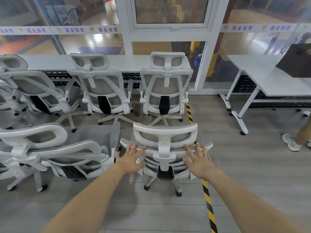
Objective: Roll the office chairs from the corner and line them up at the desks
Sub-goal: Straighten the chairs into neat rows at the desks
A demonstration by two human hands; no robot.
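Both hands out in front, palms down, on the nearest office chair (pixel 165 148). Left hand (pixel 130 161) has fingers spread and straight, tips at the top edge of the backrest, left of the headrest post; thumb sticks out to the left. Right hand (pixel 200 163) same deal: fingers (pixel 197 148) fanned, straight, tips on the backrest edge right of the post. Can't tell if palms press down or just hover w/ tips touching. Nothing pinched or wrapped.

The chair's headrest sits just beyond my fingertips, between the two hands; its black lumbar block is below the wrists, casters on the grey floor under that.

Beyond the fingertips, 2 more chairs face the long desk (pixel 117 62) by the glass wall: middle chair (pixel 101 91) ahead-left of left hand, right chair (pixel 165 88) straight ahead. Further left of left thumb, another chair (pixel 32 88) at an angle, and a reclined chair (pixel 50 148) right beside my left hand, nearly touching the one I'm on.

Yellow-black floor tape (pixel 207 199) runs under my right forearm. Past the right hand, well apart: second desk (pixel 262 73) w/ a dark box (pixel 297 63) on it, and a person's sneaker (pixel 290 142) at the edge.
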